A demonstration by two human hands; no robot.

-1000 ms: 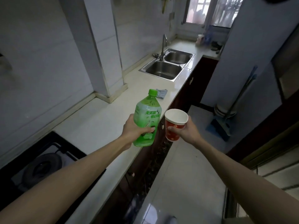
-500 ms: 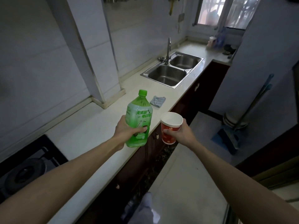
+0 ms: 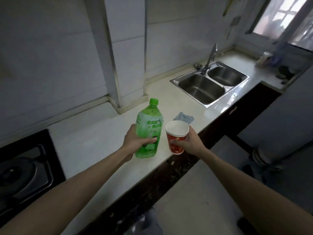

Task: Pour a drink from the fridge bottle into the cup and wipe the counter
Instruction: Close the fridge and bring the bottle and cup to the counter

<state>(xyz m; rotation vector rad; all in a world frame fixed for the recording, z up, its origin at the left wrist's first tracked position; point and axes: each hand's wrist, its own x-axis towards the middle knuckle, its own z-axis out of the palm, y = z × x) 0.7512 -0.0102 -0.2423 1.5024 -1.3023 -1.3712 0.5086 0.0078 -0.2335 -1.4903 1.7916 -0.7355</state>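
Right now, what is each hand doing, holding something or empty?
Left hand: closed around the green bottle, cap still on.
Right hand: closed around the red paper cup.

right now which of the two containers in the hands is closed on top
The green bottle in the left hand: its green cap is on. The red cup in the right hand is open at the top.
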